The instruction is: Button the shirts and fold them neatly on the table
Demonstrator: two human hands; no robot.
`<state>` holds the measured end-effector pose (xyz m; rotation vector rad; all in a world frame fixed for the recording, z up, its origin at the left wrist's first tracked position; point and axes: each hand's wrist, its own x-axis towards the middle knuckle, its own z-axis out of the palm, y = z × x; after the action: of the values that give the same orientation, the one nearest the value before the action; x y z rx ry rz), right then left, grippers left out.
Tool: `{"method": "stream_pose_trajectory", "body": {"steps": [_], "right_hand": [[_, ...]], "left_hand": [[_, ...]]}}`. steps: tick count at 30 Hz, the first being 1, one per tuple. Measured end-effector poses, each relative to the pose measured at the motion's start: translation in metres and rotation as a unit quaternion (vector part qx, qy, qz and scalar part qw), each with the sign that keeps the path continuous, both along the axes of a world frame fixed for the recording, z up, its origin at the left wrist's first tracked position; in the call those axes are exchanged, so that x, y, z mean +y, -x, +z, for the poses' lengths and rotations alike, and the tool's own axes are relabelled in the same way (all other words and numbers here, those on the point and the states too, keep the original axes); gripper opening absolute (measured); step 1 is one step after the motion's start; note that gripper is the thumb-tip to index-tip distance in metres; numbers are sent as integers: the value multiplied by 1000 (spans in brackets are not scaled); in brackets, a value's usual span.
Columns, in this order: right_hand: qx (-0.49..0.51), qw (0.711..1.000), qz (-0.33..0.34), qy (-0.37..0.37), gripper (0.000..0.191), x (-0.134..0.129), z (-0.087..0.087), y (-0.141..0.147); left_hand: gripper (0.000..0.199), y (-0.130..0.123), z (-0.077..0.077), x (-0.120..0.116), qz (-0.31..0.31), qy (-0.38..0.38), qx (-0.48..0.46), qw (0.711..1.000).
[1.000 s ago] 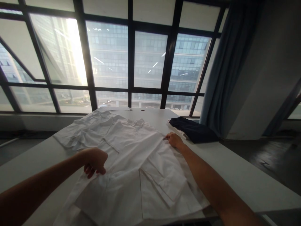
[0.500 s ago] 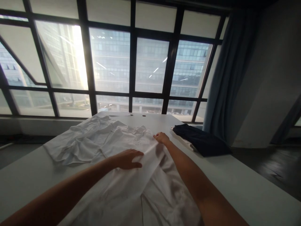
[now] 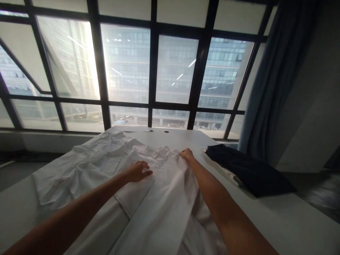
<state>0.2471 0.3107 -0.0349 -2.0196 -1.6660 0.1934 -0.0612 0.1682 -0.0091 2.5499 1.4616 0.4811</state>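
A white garment (image 3: 162, 198) lies spread and creased over the near middle of the white table. My right hand (image 3: 186, 154) is closed on its far edge, thumb and fingers pinched on the cloth. My left hand (image 3: 138, 171) rests on or just above the same cloth, palm down, its fingers apart and gripping nothing. On the left, a second stretch of rumpled white cloth (image 3: 79, 170) covers the table; whether it is a separate piece I cannot tell.
Folded dark navy cloth (image 3: 249, 170) lies on lighter cloth at the right of the white table (image 3: 287, 219). A flat white sheet (image 3: 136, 129) is at the far edge. Large windows and a blue curtain (image 3: 273, 88) stand beyond.
My left hand has moved a little left and away from me. The cloth under my right hand has shifted, its front part now smoother. The view has turned and come slightly nearer.
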Motion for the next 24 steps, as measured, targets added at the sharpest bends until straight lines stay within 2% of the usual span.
{"method": "stream_pose_trajectory", "body": {"steps": [3,5,7,9,12,14,16,18,19,20,22,23,24], "right_hand": [[-8,999,-29,24,25,0,-3,-6],[-46,998,-28,17,25,-3,-5,-4],[-90,996,-18,3,28,-9,-4,1],[-125,992,1,-14,34,-18,-2,9],[-170,981,90,-13,45,-34,-1,19],[-192,965,172,39,55,-46,-3,22],[-196,950,221,101,65,-54,-7,20],[-189,943,237,136,74,-58,-10,17],[-186,942,242,140,77,-59,-11,15],[-187,940,247,142,80,-59,-11,14],[-193,937,257,141,81,-59,-10,12],[-197,935,261,139,80,-59,-9,12],[-201,933,265,136,79,-59,-8,12]], "left_hand": [[49,-16,-5,-12,-27,-34,-7,999],[51,-30,-6,-31,-102,-44,-9,994],[56,-41,-8,-50,-185,-24,8,982],[63,-46,-12,-65,-232,10,31,972],[72,-46,-20,-76,-242,40,52,968],[75,-44,-25,-72,-248,44,51,966],[73,-39,-27,-57,-245,39,40,968],[69,-27,-27,-32,-187,19,30,982],[65,-17,-26,-16,-126,1,32,992],[63,-6,-25,1,-38,-21,36,998],[62,21,-23,31,133,-48,59,988],[63,35,-23,44,183,-43,74,979],[63,47,-24,55,204,-29,90,974]]}}
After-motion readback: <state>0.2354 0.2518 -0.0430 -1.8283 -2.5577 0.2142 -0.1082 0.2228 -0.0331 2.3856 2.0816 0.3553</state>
